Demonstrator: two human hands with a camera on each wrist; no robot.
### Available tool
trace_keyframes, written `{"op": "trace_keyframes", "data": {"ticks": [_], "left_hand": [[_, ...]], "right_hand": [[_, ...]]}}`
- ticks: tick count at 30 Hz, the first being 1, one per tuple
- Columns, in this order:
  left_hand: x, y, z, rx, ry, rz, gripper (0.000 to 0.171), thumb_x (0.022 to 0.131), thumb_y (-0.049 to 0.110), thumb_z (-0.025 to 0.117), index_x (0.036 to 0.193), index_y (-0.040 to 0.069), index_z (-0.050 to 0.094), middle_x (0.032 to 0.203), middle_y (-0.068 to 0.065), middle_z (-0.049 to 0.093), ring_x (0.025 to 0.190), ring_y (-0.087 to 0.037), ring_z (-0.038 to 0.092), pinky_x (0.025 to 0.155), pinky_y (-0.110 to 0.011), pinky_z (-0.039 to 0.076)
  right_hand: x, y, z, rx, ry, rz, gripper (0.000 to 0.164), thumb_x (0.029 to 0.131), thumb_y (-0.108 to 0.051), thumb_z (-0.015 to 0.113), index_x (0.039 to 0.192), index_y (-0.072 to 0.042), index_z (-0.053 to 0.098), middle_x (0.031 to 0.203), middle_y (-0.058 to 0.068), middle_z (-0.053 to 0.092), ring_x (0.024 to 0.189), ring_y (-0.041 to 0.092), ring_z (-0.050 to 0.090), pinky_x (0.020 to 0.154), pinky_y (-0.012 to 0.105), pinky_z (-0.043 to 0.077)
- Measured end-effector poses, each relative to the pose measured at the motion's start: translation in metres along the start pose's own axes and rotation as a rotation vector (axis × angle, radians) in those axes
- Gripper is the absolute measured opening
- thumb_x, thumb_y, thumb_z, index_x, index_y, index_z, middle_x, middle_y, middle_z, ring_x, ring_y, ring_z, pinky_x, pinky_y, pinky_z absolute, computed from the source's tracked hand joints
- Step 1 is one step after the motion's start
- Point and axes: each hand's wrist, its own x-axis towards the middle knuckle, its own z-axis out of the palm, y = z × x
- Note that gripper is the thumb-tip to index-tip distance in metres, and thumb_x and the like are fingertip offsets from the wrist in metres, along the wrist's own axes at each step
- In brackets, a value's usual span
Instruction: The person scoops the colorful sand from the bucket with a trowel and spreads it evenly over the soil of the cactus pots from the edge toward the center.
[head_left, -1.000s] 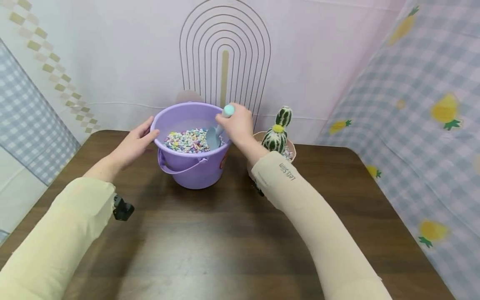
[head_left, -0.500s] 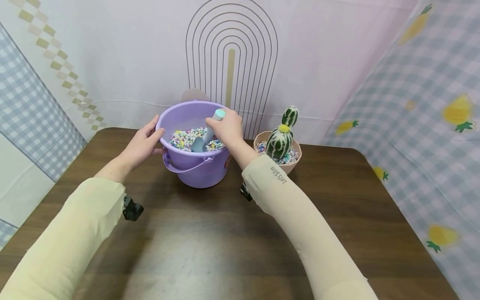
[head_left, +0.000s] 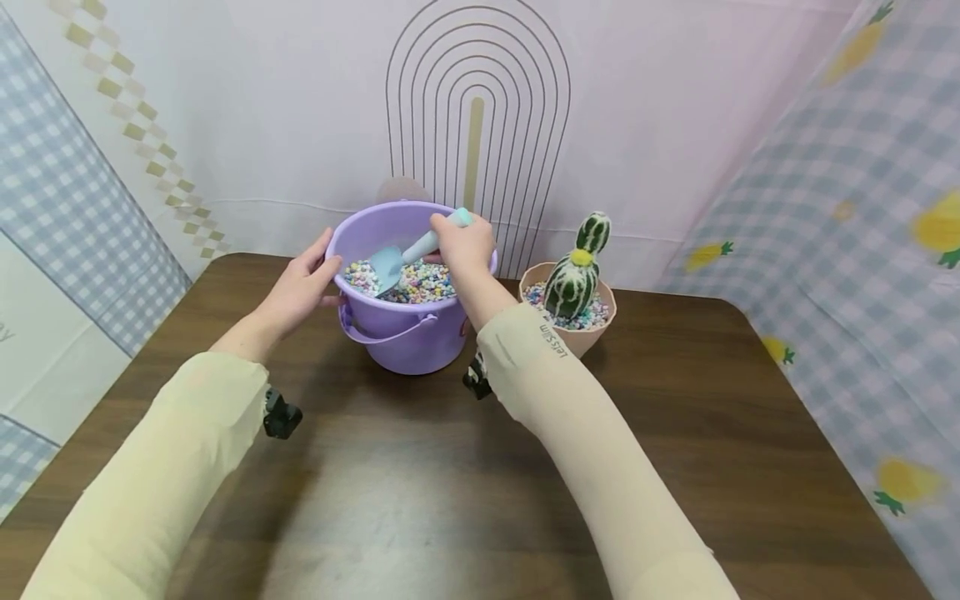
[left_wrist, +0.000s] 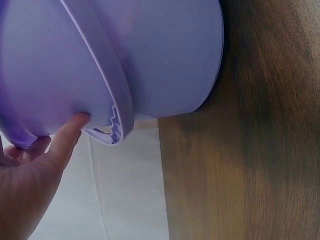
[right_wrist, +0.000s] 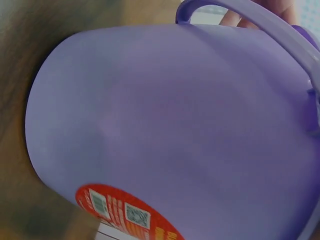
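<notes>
A purple bucket [head_left: 408, 337] stands on the table, part filled with small multicoloured beads [head_left: 427, 285]. My left hand [head_left: 296, 292] holds its left rim; in the left wrist view one finger [left_wrist: 67, 137] presses the outer wall. Over the bucket's right side, my right hand [head_left: 465, 246] grips the handle of a light blue scoop [head_left: 387, 265]. The scoop's blade lies tilted at the beads, towards the left of the bucket. The right wrist view is filled by the bucket wall [right_wrist: 150, 110]; the scoop is hidden there.
Right of the bucket stands a pale peach pot [head_left: 606, 287] with beads and a striped toy cactus [head_left: 572, 287]. The bucket's purple carrying handle [head_left: 386, 337] hangs down at the front. A patterned cloth [head_left: 315, 100] rises behind the brown table [head_left: 420, 500].
The scoop blade has moved left across the beads and tipped upward, its handle now lying flatter. The whole head view has shifted, so everything sits further right.
</notes>
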Motion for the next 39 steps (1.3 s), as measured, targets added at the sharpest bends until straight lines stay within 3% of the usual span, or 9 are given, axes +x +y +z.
{"op": "trace_keyframes", "data": {"ticks": [3,11,18,25,29,39], "left_hand": [[0.001,0.001,0.002,-0.002,0.000,0.004,0.064,0.100,0.025,0.033,0.151,0.014,-0.004,0.158,-0.013,-0.001,0.139,-0.036,0.027,0.093,-0.045,0.048],[0.002,0.003,0.004,-0.001,0.002,0.013,0.064,0.100,0.025,0.033,0.151,0.015,-0.004,0.158,-0.014,0.000,0.137,-0.037,0.029,0.094,-0.046,0.047],[0.001,0.003,0.004,-0.009,0.009,0.007,0.064,0.100,0.026,0.034,0.151,0.014,-0.003,0.158,-0.013,0.001,0.138,-0.036,0.028,0.093,-0.043,0.048],[0.003,-0.001,0.004,-0.033,-0.005,0.001,0.063,0.100,0.026,0.032,0.150,0.016,-0.005,0.158,-0.010,-0.002,0.139,-0.036,0.025,0.096,-0.045,0.045],[0.002,-0.002,0.003,-0.036,0.003,0.001,0.063,0.100,0.026,0.032,0.151,0.016,-0.004,0.158,-0.012,-0.002,0.139,-0.037,0.025,0.095,-0.046,0.046],[-0.001,-0.003,-0.001,-0.016,0.000,-0.001,0.062,0.101,0.026,0.030,0.151,0.017,-0.004,0.158,-0.013,0.002,0.139,-0.037,0.026,0.094,-0.046,0.046]], "right_hand": [[0.002,0.001,-0.002,0.062,0.028,0.026,0.017,0.081,-0.008,0.061,0.095,0.001,0.060,0.085,0.013,0.064,0.054,0.022,0.067,0.052,0.026,0.057],[0.003,0.000,-0.007,0.194,0.035,0.053,0.004,0.081,-0.006,0.059,0.083,-0.003,0.055,0.078,0.006,0.057,0.065,0.029,0.070,0.053,0.028,0.058],[0.003,-0.003,-0.014,0.364,0.029,0.078,0.017,0.082,-0.004,0.060,0.097,0.002,0.055,0.088,0.011,0.056,0.082,0.032,0.070,0.056,0.029,0.058],[0.004,-0.008,-0.025,0.414,0.049,0.129,0.010,0.083,-0.006,0.058,0.091,-0.004,0.052,0.084,0.009,0.057,0.068,0.022,0.068,0.057,0.029,0.059],[0.005,-0.010,-0.030,0.469,0.072,0.146,0.007,0.081,-0.004,0.058,0.087,-0.005,0.053,0.086,0.008,0.057,0.077,0.024,0.069,0.060,0.029,0.059],[0.008,-0.016,-0.038,0.558,0.104,0.172,0.018,0.082,-0.004,0.058,0.099,-0.003,0.052,0.095,0.011,0.054,0.089,0.029,0.068,0.063,0.030,0.059]]}}
